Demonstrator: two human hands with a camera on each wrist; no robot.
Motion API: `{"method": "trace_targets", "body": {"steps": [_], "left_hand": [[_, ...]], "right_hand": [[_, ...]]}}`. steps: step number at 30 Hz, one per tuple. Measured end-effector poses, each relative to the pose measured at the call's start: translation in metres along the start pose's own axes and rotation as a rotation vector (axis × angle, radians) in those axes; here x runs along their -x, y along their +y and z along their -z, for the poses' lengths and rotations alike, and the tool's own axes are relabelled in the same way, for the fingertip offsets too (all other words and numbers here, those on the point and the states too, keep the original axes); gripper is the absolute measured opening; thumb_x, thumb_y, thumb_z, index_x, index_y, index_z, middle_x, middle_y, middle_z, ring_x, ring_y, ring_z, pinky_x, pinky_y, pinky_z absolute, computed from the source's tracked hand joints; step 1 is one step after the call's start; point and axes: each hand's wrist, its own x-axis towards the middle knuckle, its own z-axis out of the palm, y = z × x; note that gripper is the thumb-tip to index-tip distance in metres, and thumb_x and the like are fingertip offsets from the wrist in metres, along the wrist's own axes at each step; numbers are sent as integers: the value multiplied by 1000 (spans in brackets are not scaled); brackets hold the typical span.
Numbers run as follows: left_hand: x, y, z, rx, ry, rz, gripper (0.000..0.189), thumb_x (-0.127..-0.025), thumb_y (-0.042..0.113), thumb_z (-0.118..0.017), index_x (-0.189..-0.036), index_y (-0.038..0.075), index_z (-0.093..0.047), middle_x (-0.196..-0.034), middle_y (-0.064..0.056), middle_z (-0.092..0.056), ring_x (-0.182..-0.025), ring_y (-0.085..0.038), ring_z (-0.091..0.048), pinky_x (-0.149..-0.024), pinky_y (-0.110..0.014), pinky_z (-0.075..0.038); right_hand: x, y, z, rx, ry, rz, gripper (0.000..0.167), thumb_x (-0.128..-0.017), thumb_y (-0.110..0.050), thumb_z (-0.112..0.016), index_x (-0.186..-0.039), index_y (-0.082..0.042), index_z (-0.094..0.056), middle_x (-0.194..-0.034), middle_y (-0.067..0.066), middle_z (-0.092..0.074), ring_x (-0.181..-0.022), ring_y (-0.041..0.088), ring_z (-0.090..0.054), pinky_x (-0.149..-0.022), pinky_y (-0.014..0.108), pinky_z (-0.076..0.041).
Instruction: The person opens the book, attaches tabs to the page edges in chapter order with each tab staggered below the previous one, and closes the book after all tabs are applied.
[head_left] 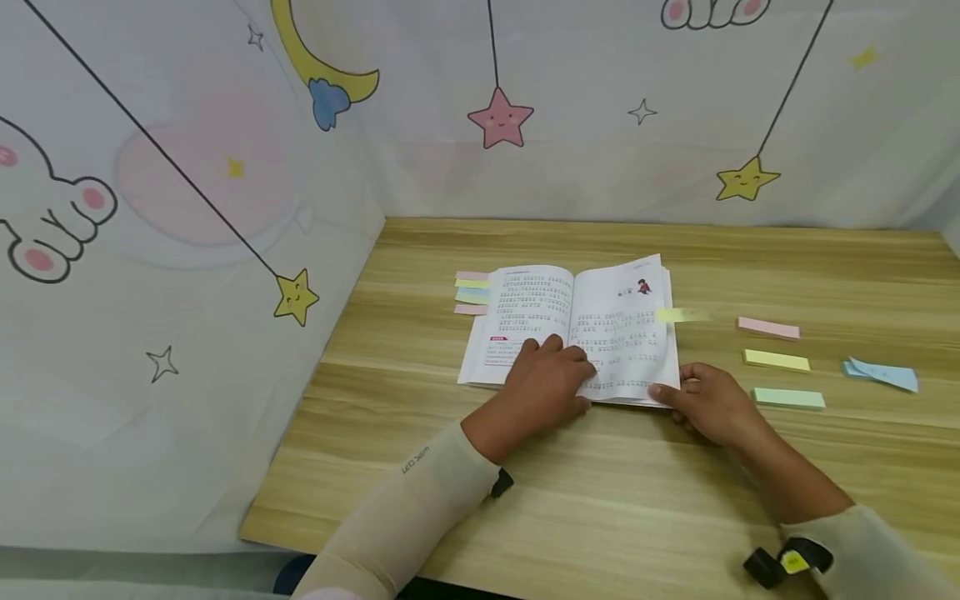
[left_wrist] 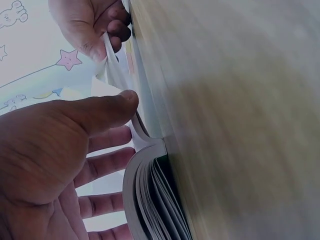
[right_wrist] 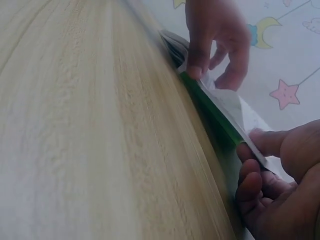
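An open book [head_left: 615, 333] lies on the table, printed text on both pages. My left hand [head_left: 543, 379] rests over its lower middle by the spine. In the left wrist view, the fingers [left_wrist: 107, 165] lie across the pages, the thumb at the bottom edge. My right hand [head_left: 712, 404] pinches the book's lower right corner between thumb and fingers. The right wrist view shows the green underside of the cover [right_wrist: 215, 112] raised at that corner. A yellow sticky tab [head_left: 678, 315] sticks out from the right page's edge. Several coloured tabs [head_left: 472, 292] line the left edge.
Right of the book lie a pink tab pad [head_left: 768, 328], a yellow pad [head_left: 777, 360], a green pad [head_left: 789, 399] and blue tabs [head_left: 881, 374]. A printed cloth [head_left: 585, 67] hangs behind and left of the wooden table [head_left: 600, 500].
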Motion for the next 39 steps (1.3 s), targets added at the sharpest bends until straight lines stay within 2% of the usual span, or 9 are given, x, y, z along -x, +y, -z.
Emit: {"method": "trace_targets", "body": {"steps": [9,17,22,24,26,29,31,34,39], "left_hand": [[2,-1,1,6,4,9,31,-97,43,-68,-125,32,-71,-127,14,-64,-109,-16,-52,-86,-39,-42],[6,-8,2,-3,22,-27,27,-102,35,-63,-127,33,-70,-129,17,-64,-112,-14,-55,-86,-35,-44],[3,-8,0,52,77,32,41,-100,24,-57,-140,16,-60,-106,6,-72,-93,-17,-62,-73,-35,-47],[3,-8,0,122,150,108,57,-100,26,-57,-152,6,-43,-86,0,-70,-75,-18,-63,-63,-35,-48],[4,-8,-2,122,314,200,75,-100,28,-60,-158,-3,-23,-84,-8,-68,-72,-22,-63,-58,-38,-50],[6,-9,-2,-29,573,365,81,-97,21,-66,-160,7,-17,-118,-20,-63,-107,-35,-65,-83,-49,-55],[7,-10,-1,-179,630,437,78,-93,15,-71,-158,16,-28,-147,-23,-45,-137,-43,-44,-104,-61,-41],[8,-10,4,-256,498,340,57,-92,11,-74,-143,25,-55,-156,-16,-39,-149,-41,-28,-115,-62,-25],[7,-4,3,62,97,47,35,-98,35,-71,-129,20,-69,-136,0,-62,-132,-22,-52,-108,-37,-41]], "right_hand": [[-4,-4,-6,-26,13,46,59,-98,-47,-68,-123,5,-54,-72,5,-59,-61,20,-54,-52,33,-45],[2,2,2,-205,-80,42,46,-112,-31,-41,-134,9,-50,-94,15,-69,-78,26,-65,-68,36,-56],[3,4,5,-254,-105,73,41,-109,-17,-49,-137,12,-48,-99,16,-72,-79,25,-67,-70,35,-58],[2,4,4,-240,-110,81,41,-106,-13,-54,-137,13,-47,-98,15,-73,-77,24,-66,-69,34,-57],[0,5,3,-231,-118,80,41,-104,-10,-57,-137,13,-47,-97,15,-73,-76,23,-66,-68,33,-57],[-2,5,2,-224,-120,64,41,-104,-10,-57,-137,12,-47,-96,14,-73,-76,23,-65,-67,33,-56],[-2,5,2,-221,-120,57,41,-105,-10,-57,-137,12,-46,-96,13,-73,-76,22,-65,-66,32,-55],[-2,5,3,-218,-117,48,41,-105,-10,-56,-137,12,-46,-96,13,-73,-75,21,-64,-65,31,-54],[-2,3,2,-213,-117,43,39,-104,-13,-59,-133,12,-48,-92,13,-72,-73,19,-63,-63,30,-53]]}}
